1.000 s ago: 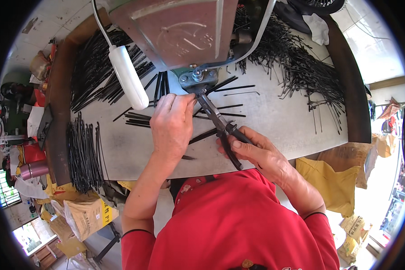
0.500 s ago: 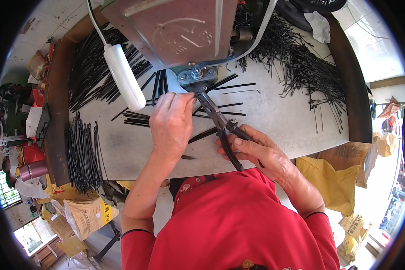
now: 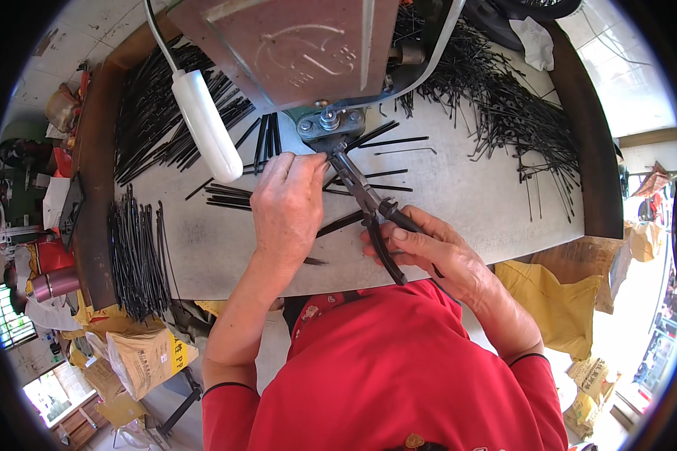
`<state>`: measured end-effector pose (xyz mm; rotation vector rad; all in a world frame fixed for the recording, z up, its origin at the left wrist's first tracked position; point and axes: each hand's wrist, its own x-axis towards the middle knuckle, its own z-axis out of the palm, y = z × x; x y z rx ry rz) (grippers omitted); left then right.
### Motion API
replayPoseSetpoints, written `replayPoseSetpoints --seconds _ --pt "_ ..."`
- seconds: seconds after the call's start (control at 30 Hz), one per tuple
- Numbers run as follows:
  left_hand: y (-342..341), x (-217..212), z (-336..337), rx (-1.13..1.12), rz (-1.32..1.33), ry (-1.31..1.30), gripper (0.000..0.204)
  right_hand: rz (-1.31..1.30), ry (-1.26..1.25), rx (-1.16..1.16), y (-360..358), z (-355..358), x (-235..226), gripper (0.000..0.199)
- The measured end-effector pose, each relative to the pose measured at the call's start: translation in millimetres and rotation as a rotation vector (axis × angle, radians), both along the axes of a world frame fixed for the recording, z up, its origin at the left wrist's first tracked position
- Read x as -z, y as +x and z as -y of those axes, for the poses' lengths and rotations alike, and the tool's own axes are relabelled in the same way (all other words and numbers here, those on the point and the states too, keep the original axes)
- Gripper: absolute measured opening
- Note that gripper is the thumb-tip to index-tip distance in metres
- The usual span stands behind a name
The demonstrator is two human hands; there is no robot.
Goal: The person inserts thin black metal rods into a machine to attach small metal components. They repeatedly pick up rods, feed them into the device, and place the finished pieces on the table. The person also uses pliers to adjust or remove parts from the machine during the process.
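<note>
From where I stand, hardly anything changes over the last half second: both hands and the pliers (image 3: pixel 365 197) keep nearly the same place. The left hand (image 3: pixel 287 207) has its fingers bunched together, tips right up at the machine's bolted metal block (image 3: pixel 329 128); I can't tell what, if anything, they pinch. The right hand (image 3: pixel 436 248) is wrapped around a dark pliers handle, the other handle splayed away from it, and the worn steel nose runs up to that block, just beside the left fingertips. Above the left hand hangs the machine's brownish, embossed cover (image 3: pixel 301 56), with a smooth white cylinder (image 3: pixel 207 124) to its left. Slim black rods (image 3: pixel 139 255) lie bundled farther left; beyond the right hand sprawls a tangled heap of thin black wires (image 3: pixel 496 98). The grey tabletop (image 3: pixel 496 214) looks smooth, lightly scuffed.
</note>
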<state>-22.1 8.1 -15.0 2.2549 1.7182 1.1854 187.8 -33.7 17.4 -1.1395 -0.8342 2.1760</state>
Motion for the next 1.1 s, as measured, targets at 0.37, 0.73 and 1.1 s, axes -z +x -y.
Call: replayPoseSetpoints --seconds 0.37,0.73,1.1 --pt "0.2 -1.3 1.4 -0.001 -0.006 -0.013 0.007 0.076 -0.004 -0.026 -0.7 1.4 2.9 0.032" --pt "7.2 -25.6 14.6 -0.012 0.18 -0.084 0.007 0.624 0.378 -0.309 11.5 -1.5 -11.2 0.036" --pt "16.8 -30.2 14.9 0.019 0.268 -0.128 0.006 0.734 0.479 -0.309 20.3 2.4 -15.0 0.034"
